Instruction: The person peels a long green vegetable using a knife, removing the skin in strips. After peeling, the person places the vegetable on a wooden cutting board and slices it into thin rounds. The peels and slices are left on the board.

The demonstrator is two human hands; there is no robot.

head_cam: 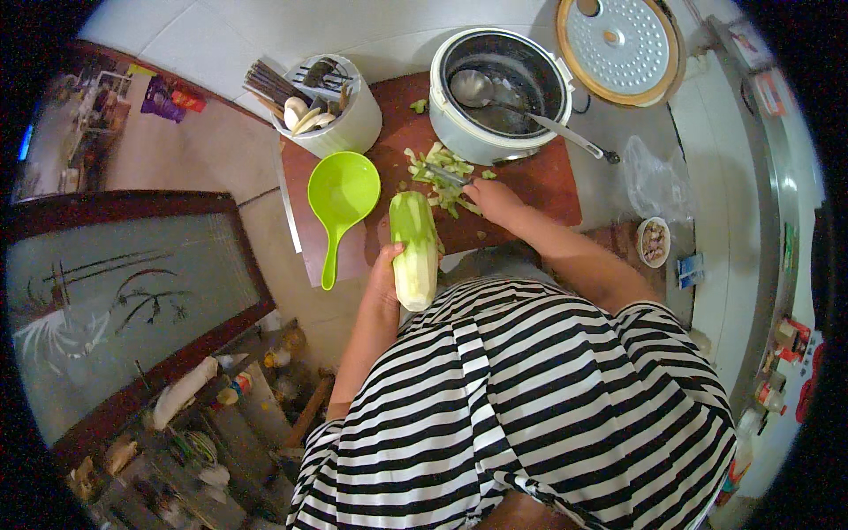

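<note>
My left hand [387, 265] is closed around a long, partly peeled gourd [413, 245], held up in front of my body. Streaks of green skin remain on its far half, while the near end is pale and bare. In my right hand [497, 201] is a small metal peeler or knife [448, 175]; its exact kind cannot be made out. That tool points left, above a scattered heap of green and white peelings [442, 156] on the reddish-brown board or tabletop [530, 192]. The tool and gourd are apart.
A lime-green plastic ladle [344, 182] lies left of the gourd. Behind stand a white utensil holder [354, 122] and an open rice cooker [457, 136] with a metal ladle [560, 127] inside. At right are a plastic bag [652, 175] and a small bowl of chopped food [653, 242].
</note>
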